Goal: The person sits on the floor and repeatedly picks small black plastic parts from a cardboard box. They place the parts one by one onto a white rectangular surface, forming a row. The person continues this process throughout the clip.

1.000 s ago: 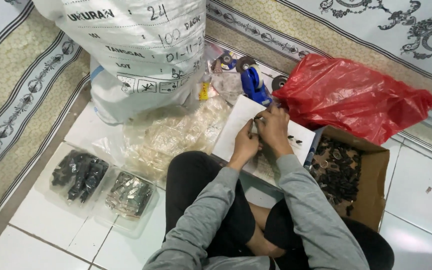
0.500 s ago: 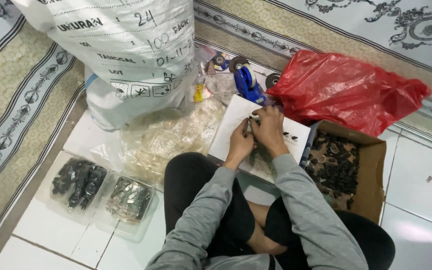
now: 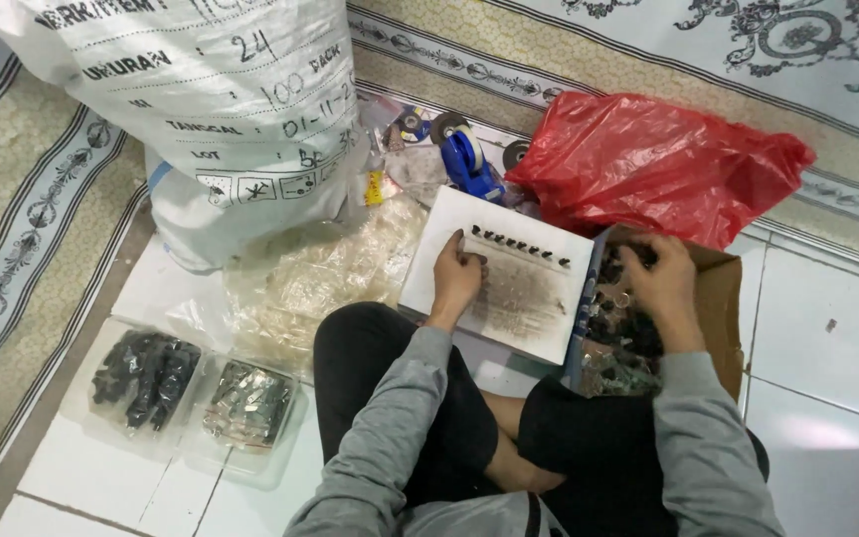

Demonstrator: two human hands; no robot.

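A board [image 3: 509, 288] lies left of a box [image 3: 723, 318], sack [image 3: 201, 109] behind.

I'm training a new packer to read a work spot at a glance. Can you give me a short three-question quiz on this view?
1. True or false: the right hand is in the cardboard box of small dark parts.
2. What lies in a row along the top of the white board?
3. Which thing is beside the red plastic bag? A) blue tape dispenser B) the large white sack C) the clear trays

Key:
1. True.
2. Small dark parts; the left hand rests on the board's left edge.
3. A.
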